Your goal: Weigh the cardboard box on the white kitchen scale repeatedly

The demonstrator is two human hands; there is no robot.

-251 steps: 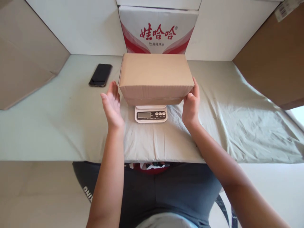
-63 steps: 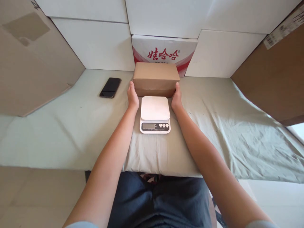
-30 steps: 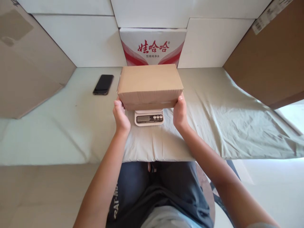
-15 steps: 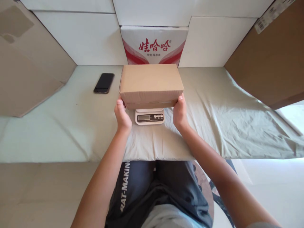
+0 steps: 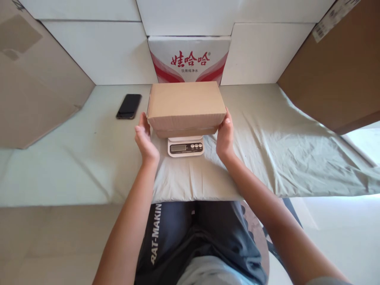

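Observation:
A brown cardboard box (image 5: 187, 99) sits level on the white kitchen scale (image 5: 186, 153), hiding most of its platform. The scale's front shows, with a small display and several round buttons. Beside the box's left end is my left hand (image 5: 146, 138), open, its fingers apart and a small gap between palm and cardboard. My right hand (image 5: 225, 134) is at the box's lower right corner, fingers stretched along the side rather than wrapped round it; whether it still touches there is hard to tell.
A black phone (image 5: 129, 106) lies on the pale green cloth (image 5: 97, 166) to the left. Behind stands a white and red carton (image 5: 190, 59) among white boxes. Large brown cartons border the left (image 5: 38, 87) and right (image 5: 335, 75) sides.
My left hand has let go of the box and moved out to the left. My right hand's fingers have loosened at its corner. The box stays on the scale; the view has shifted slightly.

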